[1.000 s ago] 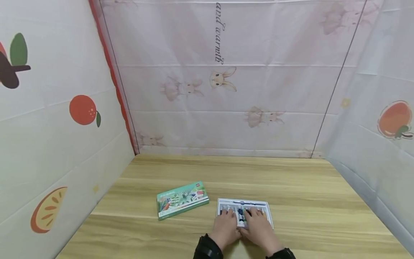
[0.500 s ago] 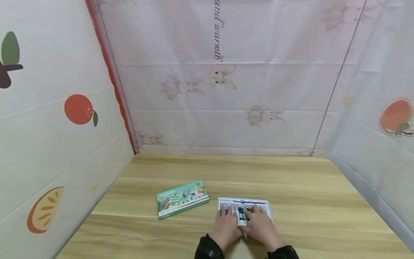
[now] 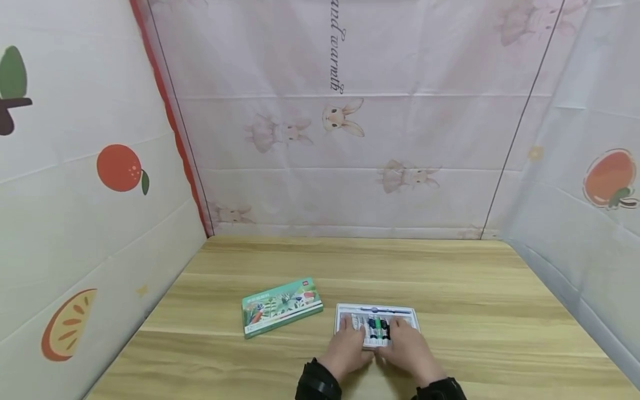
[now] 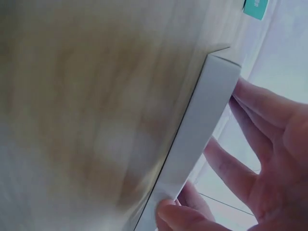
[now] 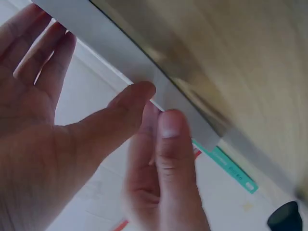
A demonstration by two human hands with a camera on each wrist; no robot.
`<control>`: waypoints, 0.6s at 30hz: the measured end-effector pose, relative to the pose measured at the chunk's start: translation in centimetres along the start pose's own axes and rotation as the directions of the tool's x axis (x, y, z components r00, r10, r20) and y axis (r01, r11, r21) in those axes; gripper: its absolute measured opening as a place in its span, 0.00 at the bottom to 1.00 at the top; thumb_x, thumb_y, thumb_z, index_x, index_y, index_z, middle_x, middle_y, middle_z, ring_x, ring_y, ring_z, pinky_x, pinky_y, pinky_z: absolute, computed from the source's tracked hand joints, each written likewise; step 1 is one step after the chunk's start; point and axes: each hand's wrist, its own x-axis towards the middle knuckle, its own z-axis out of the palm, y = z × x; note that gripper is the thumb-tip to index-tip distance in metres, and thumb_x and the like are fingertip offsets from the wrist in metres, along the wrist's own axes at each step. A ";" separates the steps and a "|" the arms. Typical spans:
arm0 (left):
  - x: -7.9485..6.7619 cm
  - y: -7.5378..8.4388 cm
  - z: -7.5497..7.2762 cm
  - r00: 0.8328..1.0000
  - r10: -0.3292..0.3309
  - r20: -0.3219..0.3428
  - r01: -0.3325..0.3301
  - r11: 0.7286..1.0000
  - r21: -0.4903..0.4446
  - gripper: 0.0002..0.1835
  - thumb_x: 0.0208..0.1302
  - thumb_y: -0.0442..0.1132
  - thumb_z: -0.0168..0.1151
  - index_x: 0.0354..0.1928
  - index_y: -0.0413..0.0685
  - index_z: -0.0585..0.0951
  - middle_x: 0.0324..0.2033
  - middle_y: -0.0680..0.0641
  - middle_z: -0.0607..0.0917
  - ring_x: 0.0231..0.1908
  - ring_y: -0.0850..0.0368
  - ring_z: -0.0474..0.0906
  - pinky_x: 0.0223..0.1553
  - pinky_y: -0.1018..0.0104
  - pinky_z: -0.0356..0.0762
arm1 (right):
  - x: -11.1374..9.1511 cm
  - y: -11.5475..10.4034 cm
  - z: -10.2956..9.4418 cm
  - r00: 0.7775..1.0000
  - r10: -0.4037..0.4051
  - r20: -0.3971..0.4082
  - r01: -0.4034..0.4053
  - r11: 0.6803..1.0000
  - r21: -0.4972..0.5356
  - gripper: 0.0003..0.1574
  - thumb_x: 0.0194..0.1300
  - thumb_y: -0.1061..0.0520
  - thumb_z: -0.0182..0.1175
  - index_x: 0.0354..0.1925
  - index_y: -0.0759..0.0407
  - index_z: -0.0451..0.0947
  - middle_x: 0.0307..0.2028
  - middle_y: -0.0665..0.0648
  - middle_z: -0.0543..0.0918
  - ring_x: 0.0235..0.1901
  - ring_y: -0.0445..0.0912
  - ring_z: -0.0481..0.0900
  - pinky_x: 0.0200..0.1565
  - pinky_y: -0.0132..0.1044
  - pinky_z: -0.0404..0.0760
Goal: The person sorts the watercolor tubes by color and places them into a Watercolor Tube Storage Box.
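A white tray of paint tubes [image 3: 407, 309] lies on the table before me. It holds a row of tubes, among them a green paint tube [image 3: 378, 329], and a slim paintbrush [image 3: 385, 310] along the far side. My left hand [image 3: 347, 347] grips the left part of the tray, fingers over the tubes and thumb against the near wall. On the right part, my right hand [image 3: 407, 347] holds it likewise. Both wrist views show the tray's plain white side wall [image 4: 202, 106]; the right wrist view has both thumbs [image 5: 171, 127] on it. The fingers cover the outer tubes.
A green illustrated box [image 3: 282, 308] rests flat to the left of the tray. The wood-grain table [image 3: 475, 300] ends at a printed cloth backdrop [image 3: 320, 211], with more cloth walls at left and right.
The fingers have shifted outward over the tubes, so the green and dark tubes in the middle now show more. The tray and the green box stay put.
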 end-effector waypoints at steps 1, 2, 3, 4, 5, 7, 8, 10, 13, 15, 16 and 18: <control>0.0 0.0 0.0 1.000 0.002 -0.005 -0.002 1.000 0.008 0.29 0.43 0.49 0.60 0.47 0.38 0.72 0.48 0.25 0.61 0.50 0.35 0.56 0.44 0.54 0.63 | 0.0 -0.1 0.1 1.000 -0.004 0.007 0.004 1.000 -0.014 0.44 0.38 0.43 0.62 0.44 0.77 0.65 0.41 0.70 0.69 0.38 0.60 0.69 0.39 0.48 0.68; 0.0 0.0 0.0 1.000 0.003 -0.007 -0.003 1.000 0.020 0.29 0.44 0.49 0.60 0.47 0.39 0.72 0.48 0.26 0.62 0.50 0.36 0.57 0.44 0.54 0.64 | 0.0 -0.2 0.1 1.000 -0.010 0.012 0.010 1.000 -0.028 0.44 0.38 0.44 0.62 0.44 0.77 0.65 0.42 0.71 0.68 0.39 0.60 0.68 0.39 0.49 0.68; 0.1 -0.1 0.0 1.000 0.004 -0.003 -0.003 1.000 0.025 0.29 0.44 0.50 0.59 0.47 0.39 0.72 0.48 0.26 0.62 0.50 0.36 0.57 0.43 0.54 0.64 | 0.0 -0.4 0.2 1.000 -0.012 0.013 0.012 0.999 -0.042 0.45 0.38 0.44 0.62 0.45 0.77 0.65 0.42 0.70 0.68 0.40 0.60 0.67 0.39 0.49 0.68; 0.1 0.0 0.0 1.000 0.002 0.005 -0.002 1.000 0.031 0.29 0.45 0.50 0.59 0.48 0.40 0.72 0.48 0.27 0.63 0.50 0.37 0.57 0.43 0.54 0.65 | 0.0 -0.5 0.2 1.000 -0.011 0.019 0.011 0.999 -0.053 0.45 0.38 0.43 0.62 0.45 0.76 0.64 0.42 0.71 0.67 0.41 0.61 0.66 0.39 0.49 0.68; 0.1 0.0 0.0 1.000 0.001 0.014 -0.002 1.000 0.030 0.29 0.45 0.50 0.59 0.48 0.40 0.72 0.48 0.28 0.63 0.50 0.38 0.57 0.43 0.54 0.65 | -0.1 -0.5 0.2 1.000 -0.009 0.024 0.010 0.998 -0.063 0.46 0.38 0.43 0.62 0.47 0.76 0.64 0.43 0.71 0.67 0.42 0.61 0.65 0.40 0.50 0.67; 0.1 0.0 -0.1 0.999 -0.001 0.033 0.000 0.999 0.032 0.28 0.46 0.51 0.58 0.48 0.42 0.71 0.49 0.29 0.63 0.51 0.39 0.57 0.43 0.54 0.65 | -0.1 -0.6 0.2 0.999 -0.003 0.035 0.005 0.997 -0.074 0.48 0.37 0.42 0.62 0.49 0.73 0.62 0.43 0.72 0.66 0.43 0.62 0.64 0.39 0.51 0.67; 0.1 0.0 -0.1 0.999 0.000 0.038 -0.002 0.999 0.038 0.28 0.46 0.52 0.58 0.48 0.42 0.71 0.49 0.29 0.63 0.51 0.39 0.57 0.43 0.55 0.65 | -0.1 -0.6 0.2 0.999 -0.005 0.036 0.008 0.997 -0.075 0.48 0.37 0.42 0.62 0.50 0.72 0.62 0.43 0.71 0.67 0.43 0.62 0.65 0.39 0.51 0.67; 0.1 0.0 -0.2 0.999 0.004 0.038 -0.006 0.998 0.058 0.28 0.46 0.52 0.58 0.48 0.42 0.72 0.48 0.29 0.64 0.50 0.39 0.58 0.43 0.55 0.65 | -0.1 -0.5 0.1 0.999 -0.007 0.052 0.011 0.997 -0.074 0.49 0.36 0.41 0.62 0.52 0.68 0.62 0.44 0.70 0.67 0.42 0.61 0.66 0.38 0.51 0.68; 0.2 -0.1 -0.3 1.000 0.006 0.029 -0.009 0.995 0.101 0.26 0.46 0.50 0.58 0.47 0.44 0.73 0.47 0.30 0.66 0.50 0.41 0.60 0.44 0.56 0.65 | -0.1 -0.5 0.0 0.997 -0.029 0.073 0.035 0.997 -0.075 0.46 0.36 0.40 0.62 0.52 0.62 0.65 0.43 0.69 0.67 0.39 0.59 0.67 0.36 0.49 0.69; 0.3 -0.2 -0.5 1.000 0.010 0.024 -0.013 0.991 0.132 0.23 0.46 0.47 0.58 0.46 0.45 0.74 0.47 0.31 0.67 0.49 0.42 0.62 0.43 0.57 0.65 | 0.0 -0.5 -0.1 0.996 -0.053 0.070 0.059 0.994 -0.090 0.43 0.36 0.39 0.62 0.50 0.59 0.68 0.41 0.68 0.68 0.37 0.58 0.69 0.34 0.48 0.70; 0.4 -0.2 -0.6 1.000 0.013 0.023 -0.016 0.990 0.143 0.22 0.45 0.45 0.59 0.45 0.46 0.74 0.46 0.32 0.68 0.48 0.42 0.62 0.43 0.58 0.66 | 0.0 -0.5 -0.2 0.996 -0.061 0.067 0.068 0.993 -0.098 0.42 0.36 0.39 0.62 0.49 0.59 0.70 0.40 0.68 0.68 0.36 0.57 0.69 0.33 0.48 0.70; 0.5 -0.3 -0.8 0.999 0.021 0.024 -0.024 0.988 0.151 0.21 0.41 0.41 0.60 0.43 0.46 0.76 0.45 0.33 0.70 0.47 0.44 0.64 0.41 0.59 0.67 | 0.1 -0.5 -0.3 0.996 -0.064 0.061 0.071 0.991 -0.112 0.40 0.36 0.39 0.62 0.47 0.59 0.71 0.39 0.68 0.69 0.35 0.57 0.70 0.33 0.47 0.70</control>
